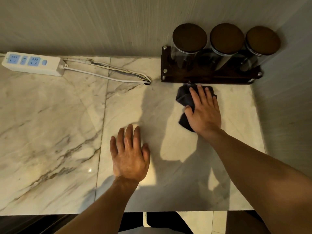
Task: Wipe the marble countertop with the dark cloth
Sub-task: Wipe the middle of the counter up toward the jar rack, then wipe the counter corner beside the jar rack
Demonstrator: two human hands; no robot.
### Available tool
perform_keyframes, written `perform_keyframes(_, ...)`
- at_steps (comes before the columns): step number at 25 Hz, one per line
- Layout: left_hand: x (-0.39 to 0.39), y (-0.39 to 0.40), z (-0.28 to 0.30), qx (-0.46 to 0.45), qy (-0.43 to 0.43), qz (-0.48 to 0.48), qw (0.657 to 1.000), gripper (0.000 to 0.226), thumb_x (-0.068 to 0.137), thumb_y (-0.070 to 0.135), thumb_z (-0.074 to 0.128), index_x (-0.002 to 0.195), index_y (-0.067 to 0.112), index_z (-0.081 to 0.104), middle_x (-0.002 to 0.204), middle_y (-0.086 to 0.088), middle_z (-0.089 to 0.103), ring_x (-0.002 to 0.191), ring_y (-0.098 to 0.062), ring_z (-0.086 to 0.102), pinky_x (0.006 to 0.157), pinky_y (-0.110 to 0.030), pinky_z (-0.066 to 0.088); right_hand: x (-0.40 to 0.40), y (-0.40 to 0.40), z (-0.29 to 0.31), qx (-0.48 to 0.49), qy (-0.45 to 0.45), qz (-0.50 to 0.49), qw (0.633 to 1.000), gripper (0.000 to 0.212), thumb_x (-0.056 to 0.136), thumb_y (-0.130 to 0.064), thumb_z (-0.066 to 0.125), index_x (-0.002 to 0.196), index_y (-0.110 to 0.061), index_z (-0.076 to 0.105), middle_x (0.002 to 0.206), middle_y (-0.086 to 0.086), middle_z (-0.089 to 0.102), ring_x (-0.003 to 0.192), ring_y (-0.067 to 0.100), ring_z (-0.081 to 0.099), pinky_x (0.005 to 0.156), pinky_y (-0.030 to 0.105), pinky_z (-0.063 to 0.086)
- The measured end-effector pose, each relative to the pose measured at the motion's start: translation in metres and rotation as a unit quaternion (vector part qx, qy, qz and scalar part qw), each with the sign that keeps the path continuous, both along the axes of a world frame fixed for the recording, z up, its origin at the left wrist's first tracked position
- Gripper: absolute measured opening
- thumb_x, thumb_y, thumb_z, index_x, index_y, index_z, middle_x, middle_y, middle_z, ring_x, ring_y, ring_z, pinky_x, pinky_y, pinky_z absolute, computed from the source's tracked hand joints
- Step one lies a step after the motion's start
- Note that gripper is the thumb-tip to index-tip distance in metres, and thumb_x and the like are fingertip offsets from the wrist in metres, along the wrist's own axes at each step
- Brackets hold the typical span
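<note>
The marble countertop (50,124) is pale with grey-brown veins and fills most of the view. A dark cloth (184,98) lies crumpled on it at the back right, just in front of a jar rack. My right hand (204,110) presses flat on the cloth, fingers spread, covering most of it. My left hand (130,154) rests flat on the bare marble near the middle, fingers apart, holding nothing.
A dark wooden rack (211,76) with three lidded glass jars (190,46) stands against the back wall at the right. A white power strip (32,64) lies at the back left, its cables (109,73) running into a hole. A wall borders the right side.
</note>
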State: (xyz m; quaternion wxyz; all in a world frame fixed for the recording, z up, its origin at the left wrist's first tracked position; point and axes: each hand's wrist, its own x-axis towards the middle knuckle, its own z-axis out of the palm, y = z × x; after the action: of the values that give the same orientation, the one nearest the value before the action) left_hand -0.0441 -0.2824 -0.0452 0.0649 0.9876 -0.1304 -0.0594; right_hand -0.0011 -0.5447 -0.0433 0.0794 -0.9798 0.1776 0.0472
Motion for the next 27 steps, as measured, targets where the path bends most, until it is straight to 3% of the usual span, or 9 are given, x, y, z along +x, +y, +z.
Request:
perform_keyframes(10, 0.0, -0.001, 0.001, -0.005, 0.009, 0.004, 1.0, 0.06, 0.093, 0.043, 0.032, 0.146, 0.015, 0.03, 0.152, -0.012, 0.035, 0.141, -0.035, 0.026, 0.115, -0.057, 0.019, 0.004, 0.023, 0.001, 0.055, -0.027, -0.263, 0.963, 0.066, 0.094, -0.044, 0.027, 0.152, -0.02, 0.009, 0.162, 0.009, 0.002, 0.147, 0.028, -0.003, 0.118, 0.048, -0.002)
perform_keyframes(20, -0.001, 0.0, 0.003, -0.019, 0.021, -0.002, 1.0, 0.06, 0.095, 0.044, 0.027, 0.147, 0.015, 0.026, 0.156, -0.012, 0.028, 0.145, -0.033, 0.014, 0.117, -0.055, 0.01, -0.042, 0.053, 0.004, 0.073, -0.024, -0.324, 0.943, 0.078, 0.091, -0.064, 0.023, 0.153, -0.021, 0.004, 0.162, 0.009, -0.001, 0.147, 0.027, -0.006, 0.118, 0.049, -0.004)
perform_keyframes(27, -0.002, 0.004, 0.002, -0.032, 0.021, -0.011, 0.999, 0.058, 0.095, 0.043, 0.026, 0.148, 0.018, 0.021, 0.158, -0.01, 0.021, 0.145, -0.032, 0.008, 0.118, -0.054, 0.004, -0.087, 0.077, 0.003, 0.067, -0.024, -0.345, 0.936, 0.076, 0.091, -0.059, 0.028, 0.153, -0.02, 0.005, 0.162, 0.008, 0.0, 0.147, 0.026, -0.006, 0.118, 0.047, -0.004)
